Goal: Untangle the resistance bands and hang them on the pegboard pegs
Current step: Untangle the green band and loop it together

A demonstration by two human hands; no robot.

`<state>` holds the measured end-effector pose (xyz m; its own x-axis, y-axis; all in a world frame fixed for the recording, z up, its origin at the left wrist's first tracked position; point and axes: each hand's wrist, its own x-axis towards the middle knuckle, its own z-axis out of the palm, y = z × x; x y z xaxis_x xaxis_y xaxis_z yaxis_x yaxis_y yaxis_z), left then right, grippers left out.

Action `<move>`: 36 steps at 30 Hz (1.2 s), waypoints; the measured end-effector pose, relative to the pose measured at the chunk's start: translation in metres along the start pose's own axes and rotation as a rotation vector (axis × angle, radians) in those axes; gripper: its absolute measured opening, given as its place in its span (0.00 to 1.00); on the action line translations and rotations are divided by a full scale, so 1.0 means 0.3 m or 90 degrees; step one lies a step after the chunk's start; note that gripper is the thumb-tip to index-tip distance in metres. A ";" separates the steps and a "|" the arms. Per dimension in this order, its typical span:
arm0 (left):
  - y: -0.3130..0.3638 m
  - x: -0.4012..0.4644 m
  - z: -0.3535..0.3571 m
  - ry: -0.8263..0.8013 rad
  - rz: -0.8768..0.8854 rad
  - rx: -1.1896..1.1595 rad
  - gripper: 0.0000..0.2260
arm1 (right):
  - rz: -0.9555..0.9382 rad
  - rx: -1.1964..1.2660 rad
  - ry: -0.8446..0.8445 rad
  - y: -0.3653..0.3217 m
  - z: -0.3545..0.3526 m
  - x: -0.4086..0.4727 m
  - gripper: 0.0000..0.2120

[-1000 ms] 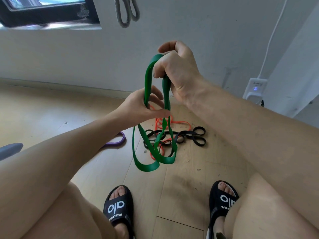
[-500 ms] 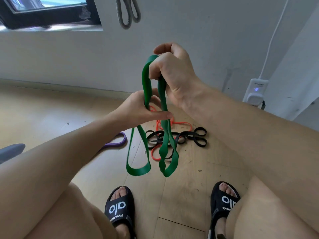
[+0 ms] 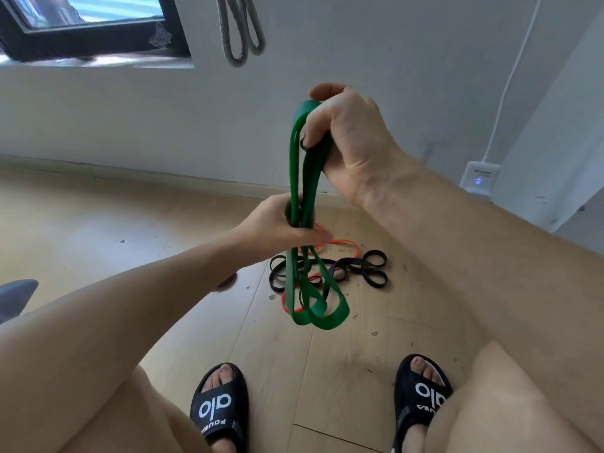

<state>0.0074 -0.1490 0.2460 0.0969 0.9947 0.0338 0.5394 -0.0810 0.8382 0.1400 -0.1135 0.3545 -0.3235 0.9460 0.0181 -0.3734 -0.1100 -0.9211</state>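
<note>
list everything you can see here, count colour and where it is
green band: 1, green, held up by both hands, loops dangling above the floor
black bands: count unclear, black, tangled on the floor
orange band: 1, orange, in the floor tangle
grey band: 1, grey, hanging on the wall
window: 1, black frame, top left
wall unit: 1, white, blue light, right wall
floor: light wood
slides: 2, black, on the feet
left hand: gripping the band lower down
right hand: gripping the band's top
</note>
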 end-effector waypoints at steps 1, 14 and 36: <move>-0.008 -0.004 0.002 -0.004 -0.008 0.022 0.25 | 0.004 0.044 0.014 -0.014 -0.008 0.007 0.19; -0.005 0.000 -0.114 0.045 0.002 0.210 0.11 | 0.183 -0.021 0.160 0.002 -0.424 0.105 0.14; -0.014 -0.069 -0.129 -0.040 0.001 0.196 0.18 | -0.173 -0.652 -0.172 0.077 -0.126 0.018 0.17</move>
<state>-0.0293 -0.1668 0.2630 0.1451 0.9894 -0.0066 0.7665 -0.1082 0.6330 0.1623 -0.0994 0.3186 -0.5667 0.7886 0.2389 0.3986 0.5161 -0.7581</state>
